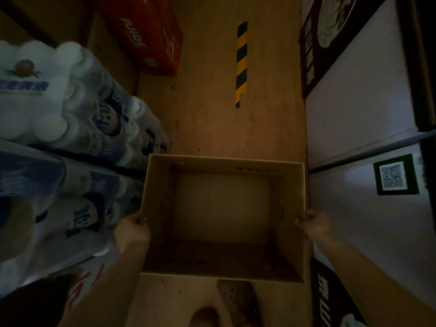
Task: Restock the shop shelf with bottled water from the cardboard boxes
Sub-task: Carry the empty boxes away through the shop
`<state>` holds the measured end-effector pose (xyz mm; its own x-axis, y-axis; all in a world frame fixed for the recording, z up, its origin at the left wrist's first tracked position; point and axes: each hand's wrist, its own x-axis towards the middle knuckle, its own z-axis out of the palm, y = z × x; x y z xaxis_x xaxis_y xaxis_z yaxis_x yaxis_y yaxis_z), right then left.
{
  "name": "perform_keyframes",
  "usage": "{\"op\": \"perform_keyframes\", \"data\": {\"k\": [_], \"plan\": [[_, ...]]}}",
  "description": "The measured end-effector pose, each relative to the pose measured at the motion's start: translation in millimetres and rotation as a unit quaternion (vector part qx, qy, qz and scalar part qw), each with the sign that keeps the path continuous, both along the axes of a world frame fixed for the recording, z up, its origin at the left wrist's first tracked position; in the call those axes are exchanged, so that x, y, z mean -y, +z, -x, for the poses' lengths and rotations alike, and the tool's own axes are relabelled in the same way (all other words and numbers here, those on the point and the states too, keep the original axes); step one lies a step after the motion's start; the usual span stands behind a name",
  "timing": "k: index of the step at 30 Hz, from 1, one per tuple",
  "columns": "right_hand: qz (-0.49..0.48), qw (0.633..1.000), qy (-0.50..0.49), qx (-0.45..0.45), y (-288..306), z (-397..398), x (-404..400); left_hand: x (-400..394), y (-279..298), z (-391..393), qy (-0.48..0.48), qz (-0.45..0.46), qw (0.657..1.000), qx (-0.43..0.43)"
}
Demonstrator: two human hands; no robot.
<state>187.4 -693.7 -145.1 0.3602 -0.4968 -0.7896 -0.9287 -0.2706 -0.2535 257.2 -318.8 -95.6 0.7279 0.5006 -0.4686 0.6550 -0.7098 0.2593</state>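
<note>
Cardboard box (221,208), open-topped, nothing inside: my left hand (132,230) and right hand (315,223) pinch its side walls. Wrapped packs of bottled water (70,109) stacked at left; red carton (146,34) beyond.

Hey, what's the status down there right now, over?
Left hand and right hand each grip a side of the empty cardboard box. Shrink-wrapped bottle packs stacked left. Aisle floor ahead open.

Dim brown floor (212,119), striped yellow-black tape (241,64), pale cabinet (354,114)

brown floor (212,119), striped tape (241,64), red carton (151,36)
</note>
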Motion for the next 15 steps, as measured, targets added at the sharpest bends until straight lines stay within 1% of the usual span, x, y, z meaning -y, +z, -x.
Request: {"op": "perform_keyframes", "data": {"k": [4,6,8,12,15], "plan": [[-0.016,1.0,-0.012,0.002,5,0,-6,-7,-9,7,-0.03,-0.011,0.999,-0.008],[-0.038,0.999,-0.004,0.001,11,-1,-7,-13,-10,7,-0.053,-0.009,0.998,-0.02],[-0.055,0.998,-0.001,-0.002,20,-2,-8,-21,-7,5,-0.065,-0.021,0.997,-0.043],[-0.041,0.999,0.008,-0.008,51,1,-17,-34,11,15,-0.043,-0.013,0.995,-0.092],[-0.047,0.999,0.008,-0.012,86,-1,-33,-38,31,29,-0.09,-0.007,0.985,-0.146]]}}
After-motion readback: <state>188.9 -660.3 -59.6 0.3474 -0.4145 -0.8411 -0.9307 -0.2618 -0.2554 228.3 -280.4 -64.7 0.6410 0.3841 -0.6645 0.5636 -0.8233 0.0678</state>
